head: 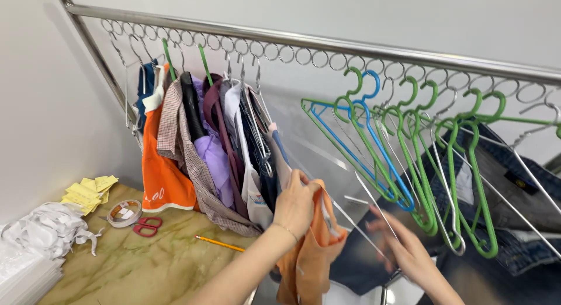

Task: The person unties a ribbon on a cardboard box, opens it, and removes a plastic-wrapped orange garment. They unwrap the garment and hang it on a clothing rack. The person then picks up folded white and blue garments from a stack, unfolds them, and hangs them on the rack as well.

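We see a left hand (295,203) closed on an orange garment (310,252), fingers pinching the fabric near its top edge. The garment hangs below the hand, long axis roughly vertical, its lower part running out of frame at the bottom, just right of the hung clothes (204,153). A wire hanger (350,214) crosses between the hands; its long side slants from upper left, near the left hand, down to lower right toward the right hand (403,246). The right hand is blurred, fingers spread and partly curled around the hanger's lower end; we cannot tell if it really grips.

Above runs a steel rail (327,45) with a row of rings, sloping down to the right in view. The hung clothes sit packed at its left end, an orange shirt (163,176) outermost. Empty green hangers (450,165) and a blue hanger (374,135) hang to the right, hooks up, over denim (514,188).

On the marble table (163,264) at left: red scissors (146,226), a tape roll (124,212), a yellow pencil (219,243) lying near the clothes, yellow tags (90,194) and white strips (49,229).
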